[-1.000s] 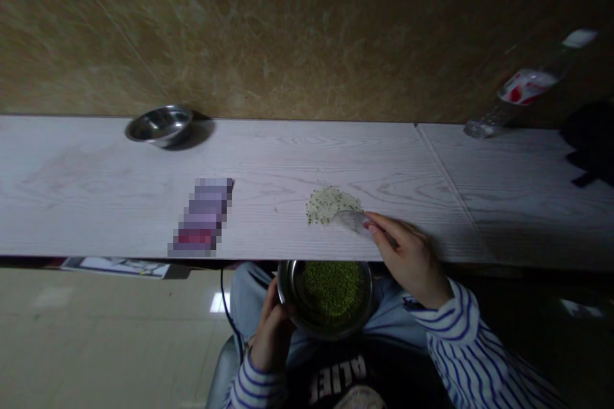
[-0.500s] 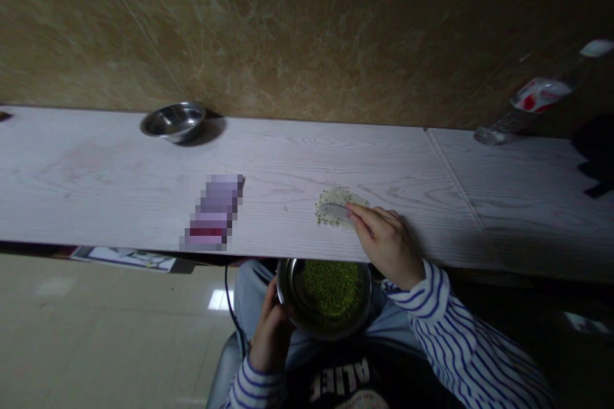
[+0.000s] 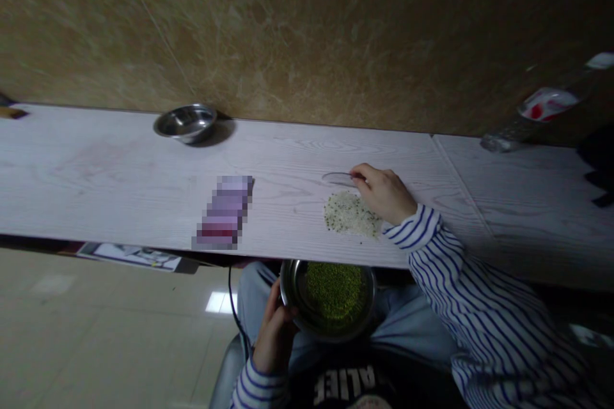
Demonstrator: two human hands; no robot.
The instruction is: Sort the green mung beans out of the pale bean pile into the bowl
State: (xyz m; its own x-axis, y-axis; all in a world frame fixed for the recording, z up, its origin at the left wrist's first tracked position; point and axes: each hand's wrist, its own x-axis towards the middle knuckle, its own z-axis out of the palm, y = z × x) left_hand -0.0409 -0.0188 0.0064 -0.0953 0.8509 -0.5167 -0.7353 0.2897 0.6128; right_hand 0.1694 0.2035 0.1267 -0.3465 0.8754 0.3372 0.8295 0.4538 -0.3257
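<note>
Right hand (image 3: 387,195) farther forward, tool (image 3: 338,175) indistinct

Covered, cropped and blurred spots

The right hand (image 3: 385,194) hides 1 end of the thin tool (image 3: 336,176). The tabletop (image 3: 283,192) covers the far rim of the lap bowl (image 3: 293,280). Pixelation blurs the flat purple object (image 3: 224,211). The right edge crops a bottle cap (image 3: 600,61) and a black object (image 3: 599,154); the left edge, a brown object (image 3: 12,113).

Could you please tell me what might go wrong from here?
Only the left hand grips the bowl, so a slip could spill its green grains. The loose pale pile lies near the table edge, so a sweep of the thin tool in the right hand might scatter some.
</note>
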